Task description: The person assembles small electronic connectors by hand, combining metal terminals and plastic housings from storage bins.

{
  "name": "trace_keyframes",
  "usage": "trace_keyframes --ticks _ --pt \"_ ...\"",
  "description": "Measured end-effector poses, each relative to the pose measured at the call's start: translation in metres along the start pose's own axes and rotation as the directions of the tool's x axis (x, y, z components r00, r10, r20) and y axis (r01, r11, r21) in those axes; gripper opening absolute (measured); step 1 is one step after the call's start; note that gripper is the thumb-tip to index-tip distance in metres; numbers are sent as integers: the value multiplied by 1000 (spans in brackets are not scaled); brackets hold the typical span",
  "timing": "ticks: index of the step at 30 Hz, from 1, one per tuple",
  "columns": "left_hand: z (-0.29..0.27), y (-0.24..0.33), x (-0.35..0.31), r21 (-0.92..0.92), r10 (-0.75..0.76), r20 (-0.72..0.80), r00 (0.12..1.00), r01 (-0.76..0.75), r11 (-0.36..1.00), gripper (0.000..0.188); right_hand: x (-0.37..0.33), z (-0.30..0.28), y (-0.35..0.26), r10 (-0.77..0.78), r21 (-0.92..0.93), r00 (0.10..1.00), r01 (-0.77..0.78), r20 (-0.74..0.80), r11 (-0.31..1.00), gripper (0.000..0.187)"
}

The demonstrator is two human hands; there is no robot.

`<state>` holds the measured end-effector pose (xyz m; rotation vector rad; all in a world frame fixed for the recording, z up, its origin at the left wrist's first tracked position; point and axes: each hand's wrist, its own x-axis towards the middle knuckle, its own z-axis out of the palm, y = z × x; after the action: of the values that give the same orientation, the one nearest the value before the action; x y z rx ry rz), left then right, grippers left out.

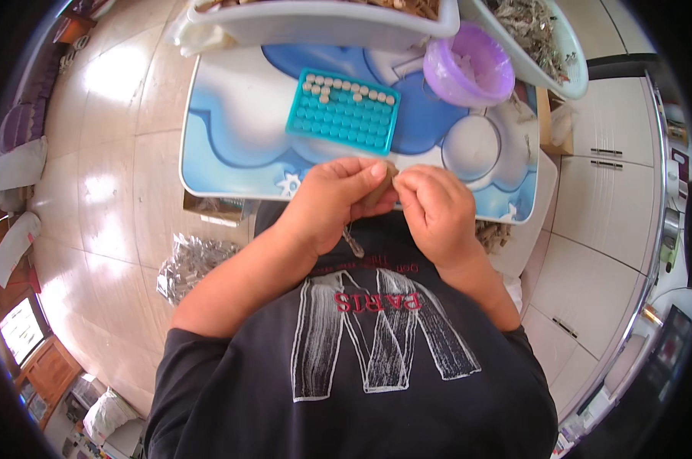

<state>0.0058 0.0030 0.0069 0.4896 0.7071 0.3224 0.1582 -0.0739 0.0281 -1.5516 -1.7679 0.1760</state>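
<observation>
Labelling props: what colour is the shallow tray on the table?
The tray is turquoise; head view shows it best.

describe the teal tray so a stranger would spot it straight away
On the blue-and-white table, look left of the purple bowl. There lies a flat teal tray, some of its round cells filled with pale pieces. Its rectangular, gridded shape sets it apart from the rounded bowl.

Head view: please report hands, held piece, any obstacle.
Left hand holding brownish piece. Right hand pinched at its edge. Teal tray beyond. No obstruction visible.
</observation>
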Motion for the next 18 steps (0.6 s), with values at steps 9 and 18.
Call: trace_keyframes --ticks 9,18 --pt "14 22 -13 189 -87 130 988 61 980 23 -4 -11 8 391 757 780 -602 489 254 27" --pt "7 140 3 888 944 105 312 -457 52 14 -58 -105 74 596 873 799 -347 83 343 44"
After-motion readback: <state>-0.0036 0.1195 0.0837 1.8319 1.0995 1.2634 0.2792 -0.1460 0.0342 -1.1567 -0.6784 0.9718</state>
